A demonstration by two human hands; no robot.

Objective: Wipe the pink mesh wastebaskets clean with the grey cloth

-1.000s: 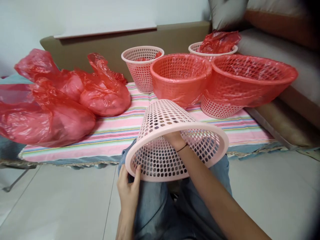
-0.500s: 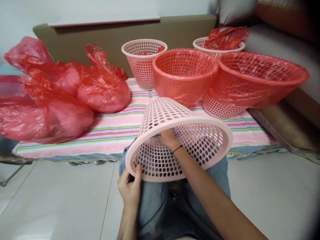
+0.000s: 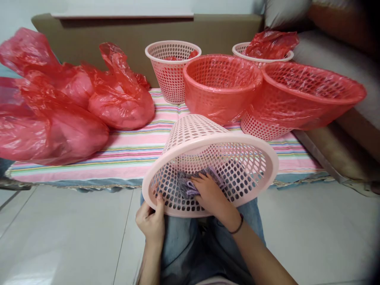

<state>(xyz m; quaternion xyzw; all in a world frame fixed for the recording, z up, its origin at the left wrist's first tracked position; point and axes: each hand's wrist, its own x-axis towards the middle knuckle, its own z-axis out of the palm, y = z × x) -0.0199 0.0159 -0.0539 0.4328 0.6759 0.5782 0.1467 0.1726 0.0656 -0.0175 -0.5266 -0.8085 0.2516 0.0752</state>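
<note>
A pink perforated plastic basket (image 3: 196,140) lies tilted on my lap, its wide mouth facing me. My left hand (image 3: 152,221) grips the rim at the lower left, the thumb inside and the other fingers partly hidden behind the wall. Inside the basket, my right hand (image 3: 212,196) presses a grey and purple cloth (image 3: 190,184) against the lower inner wall. The fingers lie over the folded cloth, holding it. A dark band circles the right wrist.
Red plastic bags (image 3: 53,130) with bulging contents sit on the striped cloth cover (image 3: 124,158) at the left. Behind the held basket stand a pink basket (image 3: 170,79) and red-bag-lined baskets (image 3: 219,103). Another basket (image 3: 237,49) stands behind them. Cushions (image 3: 326,59) are at the right.
My right hand has come from deep inside the basket toward its mouth, bringing the cloth into clear view. My left hand keeps its hold on the rim.
</note>
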